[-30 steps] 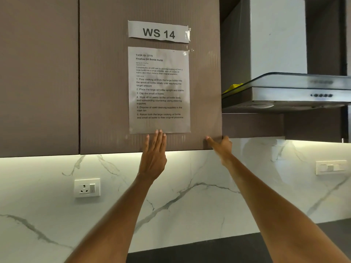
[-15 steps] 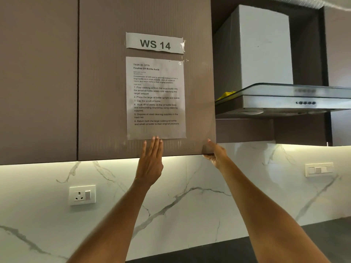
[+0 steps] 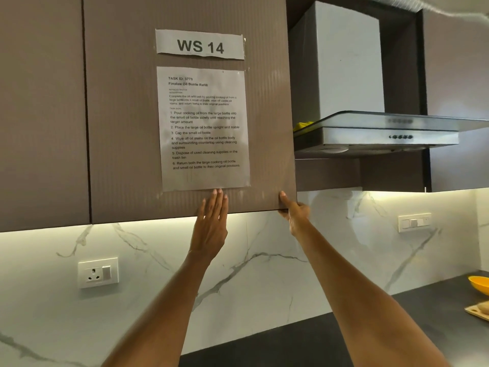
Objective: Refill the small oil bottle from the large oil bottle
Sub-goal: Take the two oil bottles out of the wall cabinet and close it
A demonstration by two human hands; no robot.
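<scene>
1. Both arms raised toward a brown wall cabinet door, seen from below.
2. Left hand flat against the lower part of the door, fingers straight and together, tips just reaching the bottom edge of the taped instruction sheet; open palm, gripping nothing.
3. Right hand hooked on the door's lower right corner, thumb on the front face, fingers curled under the bottom edge (closed on the door itself).
4. Above the sheet, a paper label reading "WS 14".
5. Neither the small nor the large oil bottle in view anywhere; impossible to tell where they stand.
6. Right of the cabinet, a steel and glass range hood, with something yellow lying on its top near the cabinet side.
7. Below, a white marble-look backsplash lit by an under-cabinet strip, with a wall socket on the left and a switch plate on the right.
8. Dark countertop at lower right, carrying a yellow bowl and the corner of a wooden board at the frame edge (both cut off).
</scene>
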